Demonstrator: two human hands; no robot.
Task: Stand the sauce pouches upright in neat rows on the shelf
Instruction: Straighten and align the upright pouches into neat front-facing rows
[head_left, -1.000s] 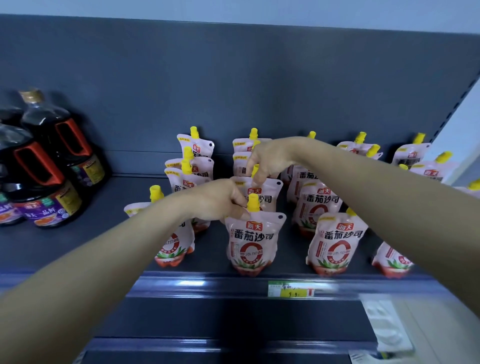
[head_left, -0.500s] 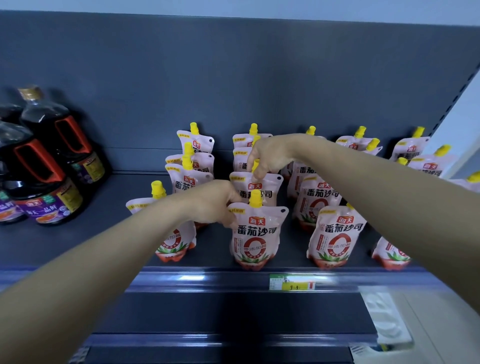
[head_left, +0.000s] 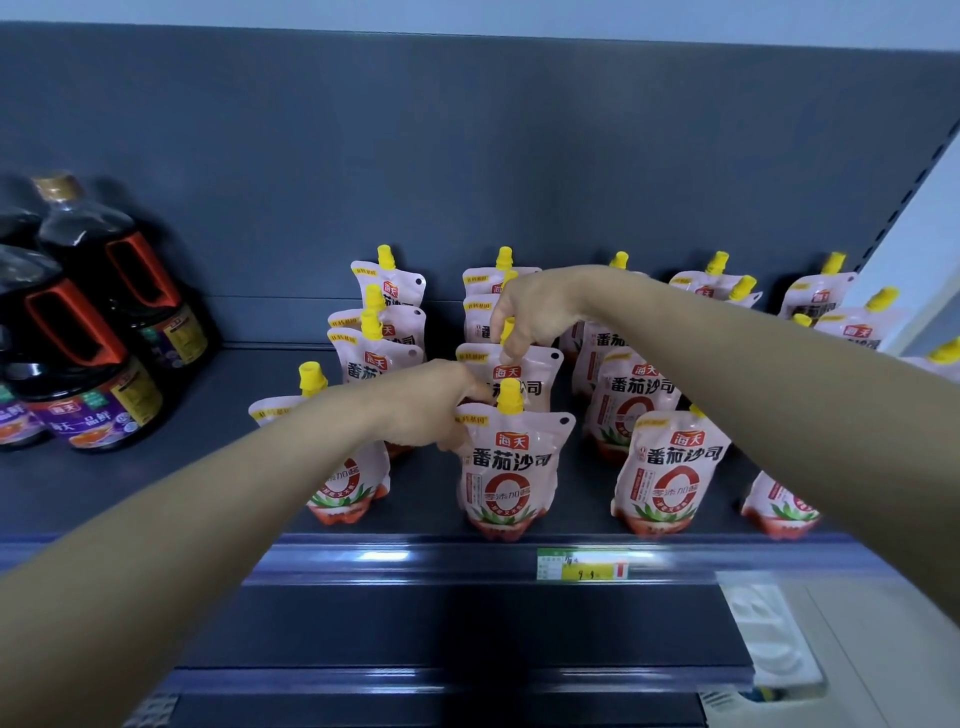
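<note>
Several pink tomato sauce pouches with yellow caps stand in rows on the dark grey shelf (head_left: 218, 467). My left hand (head_left: 426, 405) pinches the top left corner of the front middle pouch (head_left: 511, 467), which stands upright at the shelf's front. My right hand (head_left: 535, 312) grips the yellow cap of the second pouch (head_left: 524, 371) right behind it. Other pouches stand to the left (head_left: 387, 358) and to the right (head_left: 670, 467); my right forearm hides part of the right rows.
Large dark soy sauce bottles (head_left: 88, 374) with red handles stand at the shelf's left. A price tag (head_left: 582, 564) sits on the front rail. A lower shelf edge (head_left: 467, 675) lies below, and a white upright (head_left: 914, 260) bounds the right side.
The front middle pouch has shifted slightly back and straightened under my left hand. My right hand stays on the cap of the pouch behind it.
</note>
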